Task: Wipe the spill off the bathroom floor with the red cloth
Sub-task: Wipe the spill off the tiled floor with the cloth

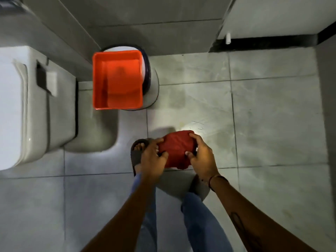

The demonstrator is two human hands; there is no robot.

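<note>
Leftmost, a white toilet [32, 106] fills the edge of the view, its base standing on the tiled floor [272, 110]. Just right of it an orange tub [117, 80] sits on top of a round dark-rimmed bin [148, 70], against the wall. Below that, a foot in a dark sandal [137, 153]; beside it the left hand [152, 159], fingers curled and closed on the near-left edge of the red cloth [175, 149]. Cloth is bunched, held up in front of the body, clear of the tiles as far as can be told. Right hand [201, 157] is likewise closed on the cloth's right edge, thumb on top.

Step, as judged: gathering or folding the cloth, wiping not yet begun. A faint wet-looking patch with dark marks [197, 124] lies just beyond the cloth; probably the spill, though hard to confirm. Next move calls for stooping and pressing the cloth down there. Tub and bin stand near; feet close to the patch.
</note>
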